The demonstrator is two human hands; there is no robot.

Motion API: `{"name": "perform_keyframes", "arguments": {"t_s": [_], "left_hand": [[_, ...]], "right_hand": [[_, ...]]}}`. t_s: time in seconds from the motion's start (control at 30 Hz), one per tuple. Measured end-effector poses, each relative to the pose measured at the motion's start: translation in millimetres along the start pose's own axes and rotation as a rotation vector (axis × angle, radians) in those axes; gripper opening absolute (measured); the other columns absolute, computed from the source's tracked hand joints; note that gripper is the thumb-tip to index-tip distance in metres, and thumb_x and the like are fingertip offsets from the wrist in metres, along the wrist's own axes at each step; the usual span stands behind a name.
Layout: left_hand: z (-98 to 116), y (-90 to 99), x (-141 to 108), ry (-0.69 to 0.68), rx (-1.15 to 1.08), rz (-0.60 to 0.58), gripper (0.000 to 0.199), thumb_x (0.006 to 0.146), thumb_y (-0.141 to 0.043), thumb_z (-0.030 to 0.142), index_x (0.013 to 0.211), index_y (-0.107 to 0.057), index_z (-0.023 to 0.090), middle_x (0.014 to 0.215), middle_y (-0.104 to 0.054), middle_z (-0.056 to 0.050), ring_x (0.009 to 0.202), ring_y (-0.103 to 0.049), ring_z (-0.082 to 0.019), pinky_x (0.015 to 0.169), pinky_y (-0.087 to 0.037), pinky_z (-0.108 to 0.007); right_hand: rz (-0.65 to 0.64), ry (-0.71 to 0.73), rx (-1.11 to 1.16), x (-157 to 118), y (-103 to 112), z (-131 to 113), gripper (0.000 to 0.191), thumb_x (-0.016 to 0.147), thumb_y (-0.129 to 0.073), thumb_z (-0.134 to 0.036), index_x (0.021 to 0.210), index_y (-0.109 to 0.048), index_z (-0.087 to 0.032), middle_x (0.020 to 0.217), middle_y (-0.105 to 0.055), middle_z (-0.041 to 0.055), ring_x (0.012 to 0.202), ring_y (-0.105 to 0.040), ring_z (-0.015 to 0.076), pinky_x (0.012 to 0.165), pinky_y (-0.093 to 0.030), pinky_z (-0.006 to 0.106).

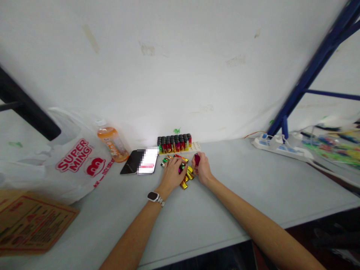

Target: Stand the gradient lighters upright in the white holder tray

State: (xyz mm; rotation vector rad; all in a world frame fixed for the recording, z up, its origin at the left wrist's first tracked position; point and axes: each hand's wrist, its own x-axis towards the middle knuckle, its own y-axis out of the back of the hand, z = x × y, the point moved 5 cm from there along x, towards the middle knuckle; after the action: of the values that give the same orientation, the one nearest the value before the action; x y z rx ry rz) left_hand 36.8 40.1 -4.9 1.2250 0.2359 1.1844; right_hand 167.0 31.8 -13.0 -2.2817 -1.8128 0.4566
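My right hand point(203, 168) is closed around a dark red lighter point(197, 159), whose end shows above the fingers. My left hand point(172, 173) lies over a loose pile of shiny lighters point(184, 184) in gold, green and red. Its bent fingers and thumb close on one lighter with a magenta and green end point(180, 170), partly hidden by the hand. Just behind, several rows of upright lighters point(174, 144) with black tops and metallic bodies fill most of a pale rack point(196, 147). Bare holes show at the rack's right end.
A phone or tablet point(131, 163) with a lit screen lies left of the pile. Further left stand an orange drink bottle point(112, 142), a white plastic bag point(75, 161) and a cardboard box point(36, 223). A power strip point(281, 147) sits at right beside a blue frame point(302, 80).
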Motion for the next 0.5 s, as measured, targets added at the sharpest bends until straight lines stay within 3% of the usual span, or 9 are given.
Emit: {"name": "perform_keyframes", "arguments": {"t_s": [0.27, 0.4, 0.5], "left_hand": [[-0.4, -1.0, -0.3, -0.002, 0.017, -0.012, 0.019, 0.093, -0.052, 0.032, 0.105, -0.063, 0.022, 0.111, -0.063, -0.007, 0.109, -0.057, -0.027, 0.097, -0.041, -0.046], [0.4, 0.0, -0.6, -0.002, 0.015, -0.008, 0.019, 0.093, -0.052, 0.033, 0.105, -0.062, 0.022, 0.111, -0.063, -0.007, 0.108, -0.057, -0.027, 0.097, -0.042, -0.046], [1.0, 0.8, -0.7, 0.007, 0.006, -0.01, 0.019, 0.094, -0.052, 0.033, 0.105, -0.062, 0.022, 0.11, -0.063, -0.007, 0.108, -0.057, -0.027, 0.097, -0.042, -0.046]], "right_hand": [[0.007, 0.01, -0.016, 0.9, 1.6, 6.2, 0.043, 0.085, -0.033, -0.043, 0.049, -0.043, -0.022, 0.038, -0.028, -0.0057, 0.032, -0.022, 0.0087, 0.034, -0.014, 0.023], [-0.089, 0.013, 0.058, 2.5, 0.5, 7.0, 0.049, 0.086, -0.038, -0.058, 0.055, -0.047, -0.021, 0.04, -0.025, -0.0079, 0.034, -0.018, 0.0073, 0.035, -0.013, 0.022], [-0.164, 0.069, 0.097, 4.8, -0.5, -0.5, 0.055, 0.082, -0.044, -0.072, 0.076, -0.06, -0.019, 0.048, -0.033, -0.0084, 0.038, -0.024, 0.0072, 0.037, -0.019, 0.021]]}}
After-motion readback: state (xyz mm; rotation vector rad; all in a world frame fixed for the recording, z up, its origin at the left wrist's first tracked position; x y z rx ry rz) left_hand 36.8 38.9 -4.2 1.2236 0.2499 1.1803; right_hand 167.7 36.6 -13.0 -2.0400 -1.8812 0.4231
